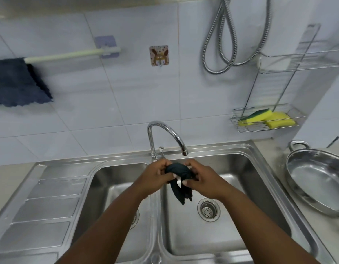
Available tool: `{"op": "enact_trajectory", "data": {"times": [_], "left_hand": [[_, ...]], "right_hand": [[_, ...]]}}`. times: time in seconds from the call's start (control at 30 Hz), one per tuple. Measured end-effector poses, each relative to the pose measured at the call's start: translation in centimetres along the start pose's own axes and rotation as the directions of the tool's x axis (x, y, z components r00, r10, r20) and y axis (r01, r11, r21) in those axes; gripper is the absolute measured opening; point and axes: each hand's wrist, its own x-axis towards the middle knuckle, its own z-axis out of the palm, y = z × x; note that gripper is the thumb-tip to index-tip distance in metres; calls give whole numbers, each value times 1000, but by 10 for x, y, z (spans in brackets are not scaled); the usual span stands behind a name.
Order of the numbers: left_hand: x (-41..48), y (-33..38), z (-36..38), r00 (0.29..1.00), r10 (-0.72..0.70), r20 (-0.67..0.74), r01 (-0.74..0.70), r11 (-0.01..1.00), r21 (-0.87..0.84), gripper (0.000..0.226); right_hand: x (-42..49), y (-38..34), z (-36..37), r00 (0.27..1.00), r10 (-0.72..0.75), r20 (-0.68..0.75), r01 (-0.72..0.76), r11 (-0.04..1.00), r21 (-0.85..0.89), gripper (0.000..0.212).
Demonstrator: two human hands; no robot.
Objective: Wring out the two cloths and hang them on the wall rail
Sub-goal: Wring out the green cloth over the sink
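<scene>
Both hands, left (pixel 158 173) and right (pixel 200 178), clench dark cloth (pixel 179 174) over right basin (pixel 241 187). Soft, limp, likely slippery; grip bunched ends. Blue cloth (pixel 16 84) on rail (pixel 64 56), far left.

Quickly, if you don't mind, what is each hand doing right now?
Left hand: closed on the dark cloth over the sink.
Right hand: closed on the same cloth.

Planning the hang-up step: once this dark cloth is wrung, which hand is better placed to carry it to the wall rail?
Probably the left hand. The rail is up on the wall to the left, its right stretch bare beside the blue cloth. Both hands grip the dark cloth; the right hand would cross over.
</scene>
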Motion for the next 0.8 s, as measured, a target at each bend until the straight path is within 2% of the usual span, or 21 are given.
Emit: {"op": "enact_trajectory", "data": {"times": [0.13,0.2,0.27,0.43,0.5,0.57,0.63,0.7,0.8], "left_hand": [[-2,0,22,999,-33,-28,30,994,-108,22],[-2,0,31,1000,-26,-3,25,992,-120,39],[-2,1,36,999,-10,31,11,998,-62,56],[-1,7,35,995,94,-31,-87,978,189,34],[-1,11,36,994,103,-37,-94,977,193,30],[0,17,38,996,83,-26,-80,992,101,26],[2,22,39,998,56,-30,-55,998,16,21],[2,25,41,999,39,-34,-40,998,-40,20],[1,21,41,998,-32,-48,24,986,-165,21]], "right_hand": [[-7,3,-6,999,17,-41,-12,993,119,42],[-9,4,-6,999,4,-43,3,987,159,42],[-12,8,-4,999,-12,-35,17,988,156,44],[-16,22,1,996,68,-55,-53,971,233,54],[-18,30,3,995,100,-12,-93,961,261,60],[-21,38,7,989,130,66,-141,966,217,63],[-24,41,13,984,148,102,-169,957,234,45],[-24,44,17,985,169,19,-168,955,245,20],[-22,52,13,972,217,-93,-184,942,281,14]]}}
